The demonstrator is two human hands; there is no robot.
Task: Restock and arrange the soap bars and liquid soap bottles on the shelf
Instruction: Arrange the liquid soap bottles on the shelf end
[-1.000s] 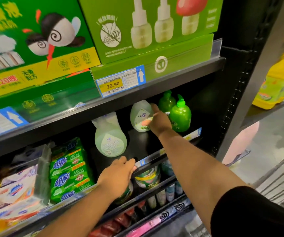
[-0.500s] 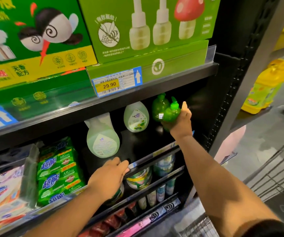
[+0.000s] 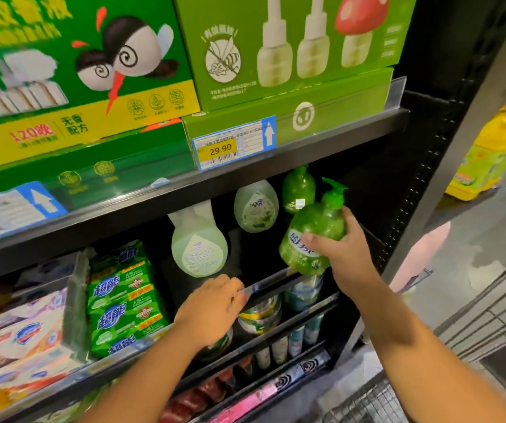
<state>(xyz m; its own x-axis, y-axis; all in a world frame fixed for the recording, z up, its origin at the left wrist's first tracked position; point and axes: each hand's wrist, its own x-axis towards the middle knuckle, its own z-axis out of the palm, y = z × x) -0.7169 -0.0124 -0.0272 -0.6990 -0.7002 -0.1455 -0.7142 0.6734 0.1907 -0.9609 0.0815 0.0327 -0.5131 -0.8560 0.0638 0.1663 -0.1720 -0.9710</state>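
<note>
Head view, the only one. Right hand [image 3: 341,248] grips a green pump bottle [image 3: 315,236] round its belly, thumb across the front label and fingers wrapped behind. The bottle is tilted, pump pointing up and to the right, base at the front rail [image 3: 276,283] of the middle shelf. Cannot tell whether it touches the rail or hangs just above it. Left hand [image 3: 212,306] sits lower and to the left, fingers bent over that same rail, holding nothing else. On the shelf behind: a pale bottle [image 3: 198,244] near the front, a second pale bottle [image 3: 256,207] further back, and a dark green bottle [image 3: 299,190] at the rear, just beside the held bottle's pump. The three stand staggered, not in a row, with bare dark shelf floor between them and the rail. To the left, past a clear divider [image 3: 75,300], green soap bar packs [image 3: 123,300] are stacked and face out. Further left, white soap bar packs [image 3: 26,331] are blurred and look less tidy. Judgement: the soap bars appear mostly stocked, while the liquid soap section is thin and unaligned, so the task reads as partway. The held bottle is not yet set down label-forward, and the others need pulling to the front. Green boxes [image 3: 291,47] and a price tag [image 3: 224,149] on the shelf above and a wire cart [image 3: 489,315] at lower right are not part of this step.
</note>
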